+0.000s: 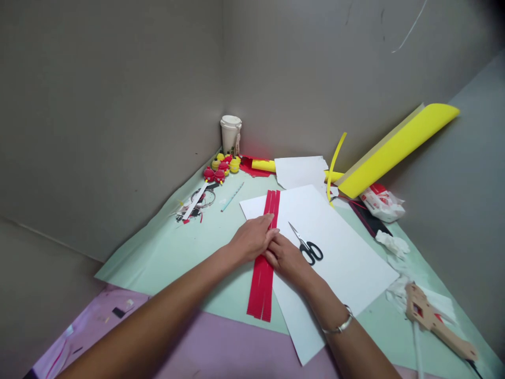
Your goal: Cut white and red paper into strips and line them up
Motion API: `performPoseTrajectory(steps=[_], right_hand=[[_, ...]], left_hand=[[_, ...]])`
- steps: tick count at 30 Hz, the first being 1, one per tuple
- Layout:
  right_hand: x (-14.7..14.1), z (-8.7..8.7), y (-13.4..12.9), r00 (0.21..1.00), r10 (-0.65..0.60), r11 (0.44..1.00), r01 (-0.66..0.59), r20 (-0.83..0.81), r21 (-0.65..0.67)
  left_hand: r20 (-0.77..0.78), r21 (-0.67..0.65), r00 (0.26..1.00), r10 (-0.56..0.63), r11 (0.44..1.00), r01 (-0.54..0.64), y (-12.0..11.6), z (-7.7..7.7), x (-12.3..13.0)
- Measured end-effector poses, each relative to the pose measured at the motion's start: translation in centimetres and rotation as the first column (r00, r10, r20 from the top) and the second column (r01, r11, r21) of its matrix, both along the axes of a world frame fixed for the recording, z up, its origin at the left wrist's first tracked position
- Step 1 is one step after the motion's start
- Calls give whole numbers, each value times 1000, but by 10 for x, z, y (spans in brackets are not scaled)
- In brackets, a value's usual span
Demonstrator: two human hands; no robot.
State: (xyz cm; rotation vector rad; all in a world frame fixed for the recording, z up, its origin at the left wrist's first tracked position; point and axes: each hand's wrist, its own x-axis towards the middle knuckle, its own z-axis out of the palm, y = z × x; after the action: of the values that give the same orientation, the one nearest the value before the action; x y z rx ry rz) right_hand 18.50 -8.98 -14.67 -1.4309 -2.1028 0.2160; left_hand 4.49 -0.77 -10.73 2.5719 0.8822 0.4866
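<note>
Several long red strips (262,287), side by side like a slit sheet of felt or paper, lie lengthwise across the edge of a white sheet (343,273). My left hand (251,238) rests over their middle, its fingers closed on them. Against it, from the right, my right hand (290,259) has its fingers curled at the same spot on the strips. The thumbs and fingertips meet, so the exact grip is partly hidden. Just right of my hands, scissors (306,246) with black handles lie on the white sheet, blades slightly apart.
Red and yellow lantern-like ornaments (221,167) sit by a white cup (231,134) in the corner. A pencil (232,196) and scraps (193,208) lie left. Rolled yellow sheet (398,150), tissue pack (382,202) and glue gun (437,321) are at right.
</note>
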Motion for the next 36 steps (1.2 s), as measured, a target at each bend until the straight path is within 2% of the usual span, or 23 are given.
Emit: performPoseTrajectory(steps=[3, 6, 12, 17, 24, 27, 36], right_hand=[[0, 0, 0, 1000, -7, 1000, 7, 5, -18], [-1, 2, -1, 1000, -12, 1000, 12, -1, -16], [-2, 4, 0, 1000, -12, 1000, 12, 10, -21], [0, 2, 0, 1000, -23, 999, 23, 20, -29], [-1, 5, 0, 999, -29, 999, 30, 16, -46], [-2, 7, 0, 1000, -23, 999, 24, 17, -36], [-1, 3, 1, 1000, -14, 1000, 14, 4, -25]], left_hand=[[-44, -31, 999, 25, 999, -26, 11, -4, 6], [-68, 3, 998, 16, 1000, -16, 14, -10, 7], [-150, 197, 987, -60, 976, 89, 22, -20, 12], [-227, 295, 961, -156, 930, 221, 32, -17, 15], [-210, 243, 960, -185, 941, 235, 35, -10, 16], [-176, 213, 968, -178, 953, 214, 35, -11, 16], [-123, 238, 978, -170, 952, 195, 37, -18, 16]])
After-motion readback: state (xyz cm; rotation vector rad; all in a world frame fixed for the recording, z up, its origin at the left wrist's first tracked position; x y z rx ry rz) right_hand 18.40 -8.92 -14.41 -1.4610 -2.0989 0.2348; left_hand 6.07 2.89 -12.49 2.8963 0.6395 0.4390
